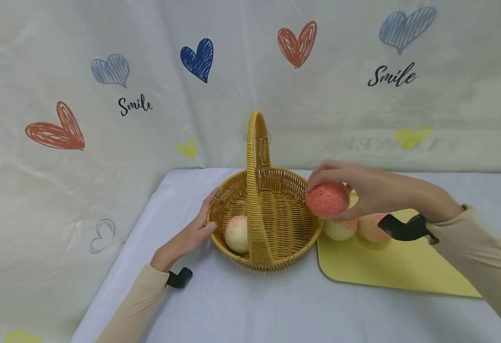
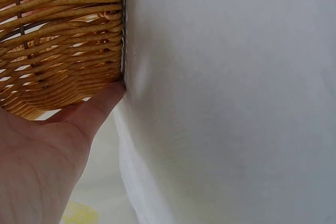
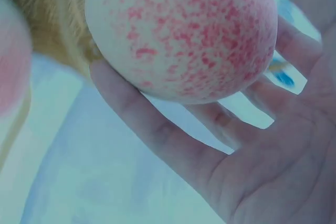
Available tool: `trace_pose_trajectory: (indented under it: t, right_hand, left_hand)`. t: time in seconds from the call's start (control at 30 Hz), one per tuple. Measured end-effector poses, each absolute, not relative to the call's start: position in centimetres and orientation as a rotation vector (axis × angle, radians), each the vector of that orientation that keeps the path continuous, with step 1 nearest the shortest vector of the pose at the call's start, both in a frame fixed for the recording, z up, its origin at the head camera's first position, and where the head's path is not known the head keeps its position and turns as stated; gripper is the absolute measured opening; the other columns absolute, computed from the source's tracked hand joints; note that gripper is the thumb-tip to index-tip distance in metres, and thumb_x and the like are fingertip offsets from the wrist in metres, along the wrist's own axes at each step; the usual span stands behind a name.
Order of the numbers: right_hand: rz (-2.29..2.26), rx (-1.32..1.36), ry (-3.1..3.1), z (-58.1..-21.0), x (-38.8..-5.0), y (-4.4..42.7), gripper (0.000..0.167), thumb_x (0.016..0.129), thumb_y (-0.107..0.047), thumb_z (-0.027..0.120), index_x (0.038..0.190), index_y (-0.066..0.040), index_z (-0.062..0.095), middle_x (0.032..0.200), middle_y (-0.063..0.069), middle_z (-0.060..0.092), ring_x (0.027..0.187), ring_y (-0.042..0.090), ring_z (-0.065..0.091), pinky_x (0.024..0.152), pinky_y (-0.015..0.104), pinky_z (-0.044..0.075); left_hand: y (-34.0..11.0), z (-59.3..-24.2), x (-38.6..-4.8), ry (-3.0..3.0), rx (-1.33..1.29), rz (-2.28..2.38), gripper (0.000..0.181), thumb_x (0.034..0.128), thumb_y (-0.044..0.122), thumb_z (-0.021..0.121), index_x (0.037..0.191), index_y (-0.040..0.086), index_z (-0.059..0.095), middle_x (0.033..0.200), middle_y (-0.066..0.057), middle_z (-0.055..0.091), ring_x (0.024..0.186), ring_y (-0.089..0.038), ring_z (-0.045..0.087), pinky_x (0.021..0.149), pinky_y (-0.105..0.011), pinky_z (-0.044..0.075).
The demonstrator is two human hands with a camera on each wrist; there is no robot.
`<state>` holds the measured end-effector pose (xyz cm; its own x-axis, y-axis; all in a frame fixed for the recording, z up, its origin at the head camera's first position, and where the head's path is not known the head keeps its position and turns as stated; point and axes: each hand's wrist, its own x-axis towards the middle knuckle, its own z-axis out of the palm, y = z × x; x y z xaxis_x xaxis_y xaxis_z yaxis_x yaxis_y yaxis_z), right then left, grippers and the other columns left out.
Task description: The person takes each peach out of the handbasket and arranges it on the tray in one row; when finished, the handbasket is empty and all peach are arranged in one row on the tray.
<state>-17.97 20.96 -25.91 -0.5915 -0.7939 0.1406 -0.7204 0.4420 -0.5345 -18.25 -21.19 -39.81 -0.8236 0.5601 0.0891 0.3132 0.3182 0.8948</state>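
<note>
A wicker basket [image 1: 284,224] with a tall arched handle stands on the table, one peach [image 1: 236,233] lying inside at its left. My left hand [image 1: 192,238] rests against the basket's outer left side. In the left wrist view, a straight digit of the left hand [image 2: 68,140] touches the woven wall [image 2: 63,51] low down. My right hand [image 1: 363,186] grips a red-speckled peach [image 1: 327,200] just right of the basket's rim. From the right wrist view, the fingers [image 3: 163,135] curl around the peach [image 3: 184,40], whose underside is pale. Part of the left hand is hidden by the basket.
On the right lies a yellow tray [image 1: 404,267] bearing more peaches [image 1: 372,228] beneath the right hand. A white cloth [image 1: 250,305] covers the table. Behind it hangs a pale curtain [image 1: 340,105] printed with hearts.
</note>
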Motion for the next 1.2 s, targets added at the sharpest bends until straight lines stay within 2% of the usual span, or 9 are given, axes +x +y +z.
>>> trace_pose_trajectory:
  t: [0.17, 0.33, 0.6, 0.8, 1.0, 1.2]
  right_hand:
    - [-0.806, -1.311, 2.693, -25.7, -16.4, 25.8, 0.073, 0.073, -0.009, 0.095, 0.133, -0.034, 0.063, 0.133, -0.015, 0.054, 0.11, 0.004, 0.056, 0.075, 0.028, 0.054]
    - [-0.821, -1.264, 2.803, -28.0, -15.2, 30.7, 0.082, 0.065, -0.005, 0.099, 0.136, -0.025, 0.063, 0.133, -0.013, 0.055, 0.115, -0.001, 0.051, 0.069, 0.026, 0.055]
    - [-0.89, -1.091, 2.982, -32.5, -13.8, 37.1, 0.091, 0.049, 0.008, 0.099, 0.131, -0.012, 0.066, 0.131, -0.014, 0.054, 0.114, -0.006, 0.048, 0.058, 0.024, 0.052]
    - [-0.93, -1.002, 2.946, -35.6, -13.7, 39.3, 0.085, 0.057, 0.008, 0.096, 0.133, -0.009, 0.063, 0.132, -0.02, 0.051, 0.116, -0.011, 0.044, 0.057, 0.025, 0.051]
    - [-0.971, -0.904, 2.904, -37.3, -13.8, 39.3, 0.076, 0.064, 0.006, 0.094, 0.132, -0.013, 0.064, 0.129, -0.024, 0.053, 0.107, -0.01, 0.048, 0.058, 0.025, 0.048]
    - [-0.913, -0.9, 2.941, -38.2, -14.3, 38.6, 0.074, 0.064, 0.002, 0.094, 0.129, -0.018, 0.065, 0.128, -0.029, 0.048, 0.105, -0.009, 0.045, 0.059, 0.024, 0.044]
  left_hand:
    - [-21.4, -39.8, -18.2, 2.345, 0.787, 1.519, 0.087, 0.0995, 0.005, 0.04, 0.169, 0.022, -0.01, 0.175, -0.002, -0.01, 0.16, -0.025, -0.005, 0.124, -0.054, 0.006]
    - [-21.3, -40.0, -18.1, 2.343, 0.777, 1.519, 0.088, 0.0989, 0.005, 0.041, 0.169, 0.024, -0.009, 0.175, -0.001, -0.01, 0.16, -0.024, -0.005, 0.124, -0.054, 0.006]
    - [-21.3, -40.0, -18.2, 2.346, 0.781, 1.512, 0.088, 0.0986, 0.005, 0.04, 0.169, 0.024, -0.009, 0.175, -0.002, -0.01, 0.16, -0.026, -0.006, 0.124, -0.057, 0.005]
    - [-21.3, -39.8, -18.2, 2.345, 0.785, 1.52, 0.088, 0.0979, 0.005, 0.04, 0.168, 0.023, -0.009, 0.175, -0.001, -0.01, 0.16, -0.023, -0.007, 0.124, -0.054, 0.004]
    - [-21.2, -39.8, -18.2, 2.336, 0.778, 1.524, 0.089, 0.0977, 0.005, 0.041, 0.169, 0.023, -0.009, 0.175, -0.001, -0.01, 0.16, -0.023, -0.006, 0.124, -0.054, 0.004]
    - [-21.3, -39.9, -18.2, 2.332, 0.79, 1.53, 0.088, 0.0979, 0.005, 0.041, 0.168, 0.022, -0.01, 0.175, -0.002, -0.01, 0.16, -0.025, -0.007, 0.124, -0.057, 0.003]
